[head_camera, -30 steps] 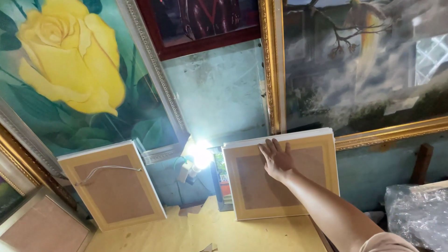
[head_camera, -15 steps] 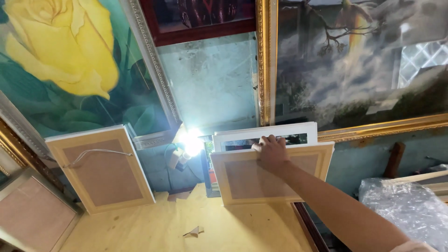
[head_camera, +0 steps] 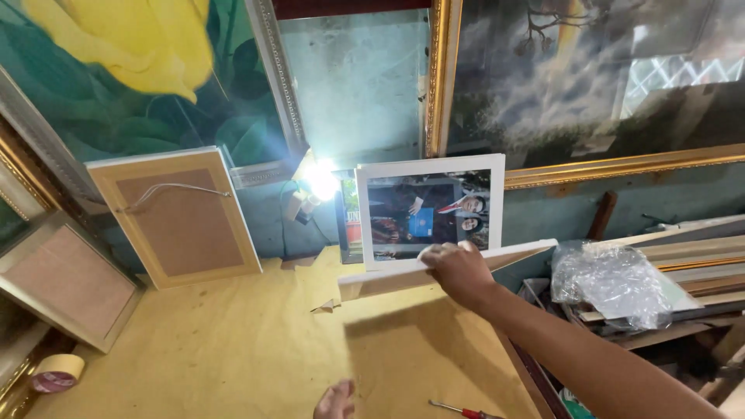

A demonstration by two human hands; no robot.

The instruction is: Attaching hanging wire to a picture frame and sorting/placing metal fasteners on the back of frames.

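Right hand [head_camera: 459,271] grips tilted white frame [head_camera: 388,281].

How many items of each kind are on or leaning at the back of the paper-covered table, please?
White frames: 3 – one tipped down under the right hand, one showing a photo, one back-out with a wire
Tape rolls: 1
Screwdrivers: 1
Total: 5

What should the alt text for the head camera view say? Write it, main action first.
The right hand tips a white picture frame forward off a framed photo leaning against the wall, over a paper-covered table. The left hand shows at the bottom edge, near a screwdriver.
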